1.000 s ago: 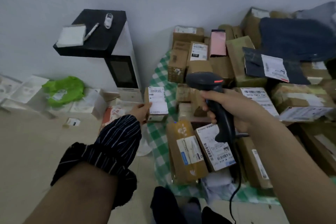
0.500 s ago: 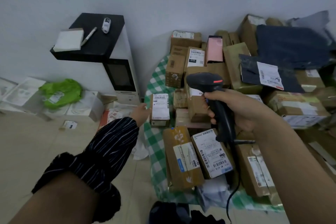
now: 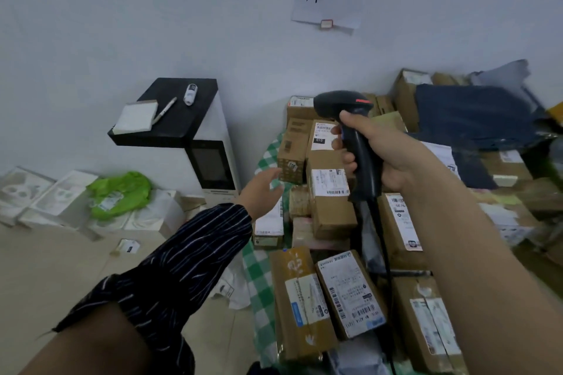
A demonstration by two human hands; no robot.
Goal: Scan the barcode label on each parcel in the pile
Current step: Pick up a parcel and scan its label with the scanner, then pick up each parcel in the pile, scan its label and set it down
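My right hand (image 3: 380, 152) grips the handle of a black barcode scanner (image 3: 344, 106), held up over a pile of brown cardboard parcels (image 3: 330, 210) on a green checked cloth (image 3: 262, 277). My left hand (image 3: 262, 192) hovers with relaxed fingers, holding nothing, just above a small white-labelled parcel (image 3: 269, 225) that lies at the pile's left edge. Two labelled parcels (image 3: 350, 292) lie at the front of the pile, barcodes up.
A white cabinet with a black top (image 3: 170, 119) stands left of the pile, carrying a notepad, pen and small device. White boxes and a green bag (image 3: 118, 192) lie on the floor at the left. Dark mailer bags (image 3: 475, 119) cover the pile's right rear.
My left hand has let go of the small white-labelled parcel, which now rests at the pile's edge. The scanner has risen, and the view has tilted upward toward the wall sign.
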